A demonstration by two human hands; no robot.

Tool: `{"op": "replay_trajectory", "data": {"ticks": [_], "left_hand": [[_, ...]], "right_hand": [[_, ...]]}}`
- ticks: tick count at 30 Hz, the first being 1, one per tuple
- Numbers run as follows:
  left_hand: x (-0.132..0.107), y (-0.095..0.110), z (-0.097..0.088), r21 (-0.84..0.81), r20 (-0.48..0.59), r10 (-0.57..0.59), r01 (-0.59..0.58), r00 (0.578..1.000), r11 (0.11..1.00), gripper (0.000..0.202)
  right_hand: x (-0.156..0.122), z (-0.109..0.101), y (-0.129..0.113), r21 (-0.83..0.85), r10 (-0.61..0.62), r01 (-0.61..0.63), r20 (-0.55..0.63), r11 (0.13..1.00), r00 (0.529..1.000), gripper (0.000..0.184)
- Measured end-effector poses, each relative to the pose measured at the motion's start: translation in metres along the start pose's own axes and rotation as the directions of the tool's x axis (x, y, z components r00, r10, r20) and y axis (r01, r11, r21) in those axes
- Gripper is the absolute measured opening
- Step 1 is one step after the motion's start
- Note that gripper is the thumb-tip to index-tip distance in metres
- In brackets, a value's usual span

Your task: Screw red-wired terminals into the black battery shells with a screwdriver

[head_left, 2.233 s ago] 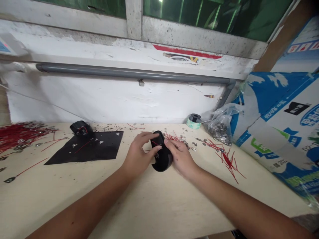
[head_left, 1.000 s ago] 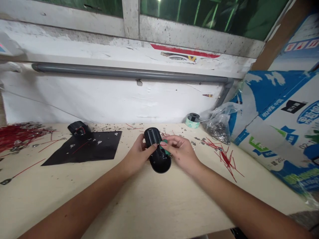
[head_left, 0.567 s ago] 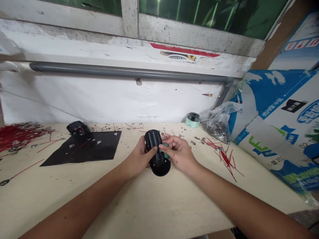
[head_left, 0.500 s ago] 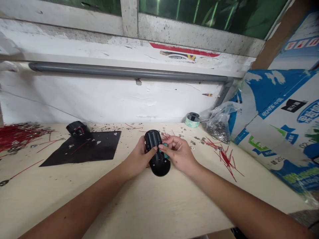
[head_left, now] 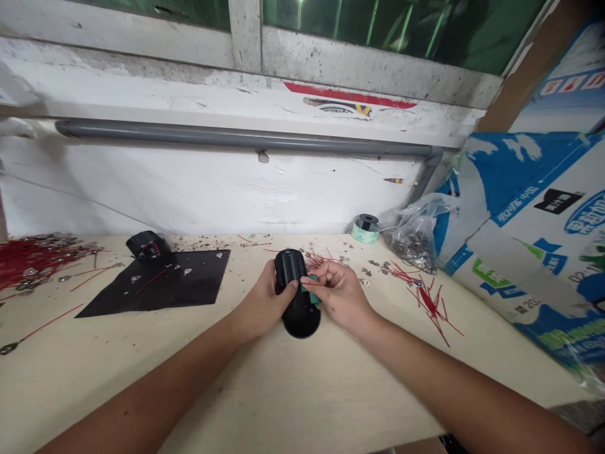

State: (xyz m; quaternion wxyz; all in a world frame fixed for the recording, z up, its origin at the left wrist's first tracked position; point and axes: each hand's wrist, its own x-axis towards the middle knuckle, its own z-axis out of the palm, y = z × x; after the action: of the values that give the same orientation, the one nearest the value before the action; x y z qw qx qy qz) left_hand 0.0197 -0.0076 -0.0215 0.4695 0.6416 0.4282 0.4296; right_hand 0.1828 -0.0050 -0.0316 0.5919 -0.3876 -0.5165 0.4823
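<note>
L hand: gripping black housing, steadying it on table.
R hand: fingers pinching green part w/ red wire at housing.

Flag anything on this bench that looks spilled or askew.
Loose red wires lie scattered beside the right hand, and small metal bits are strewn along the table's back edge and over the black sheet. The black housing in the left hand looks intact.
</note>
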Motion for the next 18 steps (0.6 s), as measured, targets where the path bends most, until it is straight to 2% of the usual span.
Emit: {"op": "replay_trajectory", "data": {"ticks": [5, 9, 13, 18], "left_hand": [[0.003, 0.007, 0.000, -0.213, -0.042, -0.164, 0.151, 0.986, 0.965, 0.040], [0.009, 0.009, -0.007, -0.322, -0.159, -0.230, 0.170, 0.960, 0.931, 0.040], [0.014, 0.007, -0.014, -0.389, -0.240, -0.234, 0.127, 0.942, 0.912, 0.040], [0.014, 0.007, -0.014, -0.436, -0.255, -0.223, 0.094, 0.941, 0.895, 0.037]], "right_hand": [[0.006, -0.006, -0.010, 0.118, 0.086, -0.082, -0.028, 0.990, 0.996, 0.033], [0.014, -0.015, -0.018, 0.226, 0.135, -0.120, -0.053, 0.967, 0.989, 0.038], [0.014, -0.020, -0.016, 0.110, 0.177, -0.185, 0.077, 0.977, 0.981, 0.041], [0.009, -0.018, -0.013, -0.128, 0.148, -0.131, 0.129, 0.983, 0.981, 0.040]]}}
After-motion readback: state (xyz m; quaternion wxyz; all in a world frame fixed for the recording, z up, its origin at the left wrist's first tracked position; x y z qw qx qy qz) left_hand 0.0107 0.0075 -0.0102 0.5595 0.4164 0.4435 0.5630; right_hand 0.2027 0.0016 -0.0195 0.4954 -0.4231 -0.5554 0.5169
